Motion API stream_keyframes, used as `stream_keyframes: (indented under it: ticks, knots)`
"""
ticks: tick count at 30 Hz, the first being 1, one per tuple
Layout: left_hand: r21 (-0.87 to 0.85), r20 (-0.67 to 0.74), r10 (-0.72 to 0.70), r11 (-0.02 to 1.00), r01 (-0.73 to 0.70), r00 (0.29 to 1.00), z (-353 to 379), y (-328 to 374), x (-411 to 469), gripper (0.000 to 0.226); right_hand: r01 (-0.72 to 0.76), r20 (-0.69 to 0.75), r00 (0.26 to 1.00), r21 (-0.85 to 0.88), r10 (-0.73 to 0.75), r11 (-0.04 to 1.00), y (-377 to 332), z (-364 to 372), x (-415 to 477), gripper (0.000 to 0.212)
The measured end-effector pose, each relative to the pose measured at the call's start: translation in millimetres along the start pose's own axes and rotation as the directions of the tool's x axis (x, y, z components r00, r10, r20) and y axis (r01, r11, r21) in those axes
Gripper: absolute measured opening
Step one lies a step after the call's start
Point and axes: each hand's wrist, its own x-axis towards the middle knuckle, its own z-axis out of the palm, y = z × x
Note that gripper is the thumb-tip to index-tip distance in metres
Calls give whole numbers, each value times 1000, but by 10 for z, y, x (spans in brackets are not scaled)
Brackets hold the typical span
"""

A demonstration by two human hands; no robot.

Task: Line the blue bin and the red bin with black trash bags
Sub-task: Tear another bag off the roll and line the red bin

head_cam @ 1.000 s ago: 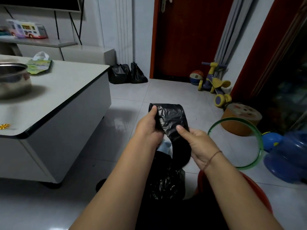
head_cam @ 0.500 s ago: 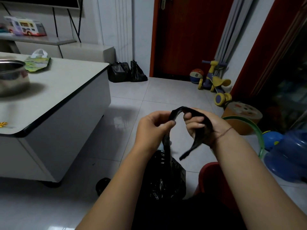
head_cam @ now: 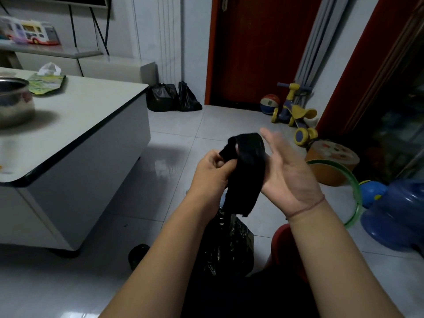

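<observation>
A folded black trash bag [head_cam: 246, 173] hangs in front of me as a narrow strip. My left hand [head_cam: 212, 171] pinches its upper end between thumb and fingers. My right hand [head_cam: 289, 171] is spread flat, palm toward the strip, its fingers straight and blurred beside the bag's right edge. Below the hands a bin lined with a glossy black bag [head_cam: 229, 244] stands on the floor; its own colour is hidden. The red bin [head_cam: 281, 244] shows only as a curved red rim behind my right forearm.
A white low table [head_cam: 87, 125] with a steel pot [head_cam: 13, 104] fills the left. Two full black bags [head_cam: 172, 97] sit by the red door. A blue water jug [head_cam: 399, 214], green hoop [head_cam: 353, 191], round stool [head_cam: 332, 161] and toy scooter [head_cam: 296, 115] crowd the right.
My right hand has let go of the bag and opened flat beside it. The strip, held stretched between both hands before, now hangs from my left hand alone.
</observation>
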Motion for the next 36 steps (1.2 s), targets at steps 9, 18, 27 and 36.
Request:
stream_keyframes:
  ticks: [9,18,27,36]
  knots:
    - [-155,184,-6,987,36,983,-46,36,-40,27,49,-104,993,-45,-53,998,0,-93,11,42]
    - [-189,32,-46,981,52,998,-106,55,-37,24,-4,-306,952,69,25,998,-30,-242,33,18]
    - [8,-134,58,998,-57,989,-65,16,-34,15,129,-207,977,401,-48,907,-89,-287,24,23]
    - [100,-63,-7,995,13,998,-63,22,-75,14,220,-485,809,-276,-334,935,-60,-353,75,24]
